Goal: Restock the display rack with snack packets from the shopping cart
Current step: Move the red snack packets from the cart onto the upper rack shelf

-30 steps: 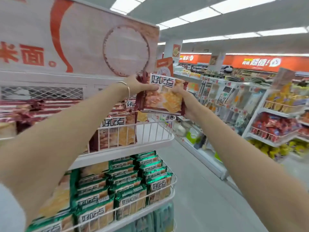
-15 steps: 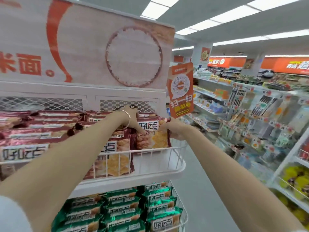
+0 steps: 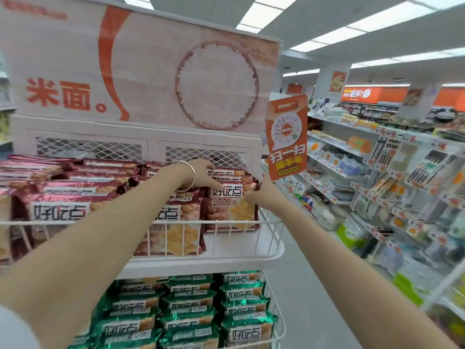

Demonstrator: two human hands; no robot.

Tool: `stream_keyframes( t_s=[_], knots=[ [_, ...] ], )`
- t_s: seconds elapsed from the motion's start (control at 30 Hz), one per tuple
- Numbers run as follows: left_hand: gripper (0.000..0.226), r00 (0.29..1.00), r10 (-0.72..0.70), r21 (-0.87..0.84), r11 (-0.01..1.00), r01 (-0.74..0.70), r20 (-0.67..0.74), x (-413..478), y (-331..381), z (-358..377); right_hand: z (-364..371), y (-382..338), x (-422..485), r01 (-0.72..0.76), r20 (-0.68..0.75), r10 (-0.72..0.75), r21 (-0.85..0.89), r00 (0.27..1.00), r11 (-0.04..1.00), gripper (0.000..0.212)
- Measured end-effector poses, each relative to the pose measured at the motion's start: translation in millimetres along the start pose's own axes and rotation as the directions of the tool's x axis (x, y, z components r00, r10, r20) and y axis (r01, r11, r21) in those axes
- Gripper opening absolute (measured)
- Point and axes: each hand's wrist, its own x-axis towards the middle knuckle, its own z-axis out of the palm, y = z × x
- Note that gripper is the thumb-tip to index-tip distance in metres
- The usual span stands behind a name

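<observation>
Placing step, I judge; left hand [image 3: 205, 176] and right hand [image 3: 260, 195] grasp the maroon packet [image 3: 231, 212] between their fingers, upright on the top shelf [image 3: 239, 260]; next calls for releasing.

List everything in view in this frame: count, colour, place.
Held red snack packet: one, maroon, standing at the right end of the top tier, behind the wire rail.
Other red snack packets: many, maroon, rows filling the top tier to the left.
Green snack packets: many, green, stacked on the lower tier.
Display rack: one, white wire, centre-left.
Rice banner: one, pale with orange lettering, above the rack.
QR sign: one, orange, at the rack's right corner.
Store shelves: several, white, mixed goods, right aisle.
Bracelet: one, gold-toned, left wrist.
Left hand: grips the held packet's top-left.
Right hand: holds its right edge.
</observation>
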Motion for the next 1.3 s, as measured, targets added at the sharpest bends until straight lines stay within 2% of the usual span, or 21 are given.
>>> stream_keyframes(
  t_s=[0.07, 0.2, 0.3, 0.4, 0.47, 0.63, 0.83, 0.93, 1.07, 1.3],
  knots=[
    [0.075, 0.995, 0.002, -0.035, 0.999, -0.005, -0.104, -13, -4, -1, 3, -2, -9, 0.069, -0.069, -0.076, -0.088, 0.995, 0.994, 0.092],
    [0.065, 0.979, -0.015, 0.009, 1.0, 0.017, -0.206, -49, -17, -6, 10, -18, -39, 0.115, -0.152, -0.181, -0.368, 0.972, 0.923, 0.084],
    [0.058, 0.948, -0.013, 0.103, 0.994, 0.048, -0.319, -86, -33, -12, 22, -34, -63, 0.157, -0.202, -0.255, -0.403, 0.946, 0.902, 0.074],
    [0.025, 0.879, 0.055, 0.086, 0.996, -0.015, -0.474, -127, -53, -19, 44, -54, -90, 0.197, -0.235, -0.299, -0.377, 0.925, 0.905, 0.063],
    [0.015, 0.849, 0.082, 0.076, 0.996, -0.049, -0.523, -156, -71, -22, 63, -70, -110, 0.212, -0.243, -0.328, -0.404, 0.913, 0.89, 0.059],
    [0.023, 0.87, 0.09, 0.115, 0.993, -0.039, -0.485, -234, -135, -25, 129, -112, -172, 0.231, -0.205, -0.361, -0.471, 0.91, 0.851, 0.06],
    [0.017, 0.914, 0.032, 0.105, 0.994, 0.011, -0.404, -336, -227, -4, 236, -150, -252, 0.296, -0.112, -0.386, -0.461, 0.916, 0.837, 0.06],
    [0.025, 0.945, -0.091, 0.09, 0.988, 0.125, -0.315, -385, -274, 14, 293, -166, -287, 0.335, -0.011, -0.376, -0.433, 0.927, 0.837, 0.06],
    [0.027, 0.936, -0.27, 0.021, 0.959, 0.282, -0.226, -443, -346, 47, 372, -178, -320, 0.431, 0.138, -0.414, -0.426, 0.9, 0.795, 0.058],
    [0.027, 0.82, -0.568, -0.056, 0.823, 0.566, -0.065, -540, -453, 101, 503, -186, -363, 0.597, 0.408, -0.464, -0.307, 0.786, 0.742, 0.054]
  ],
)
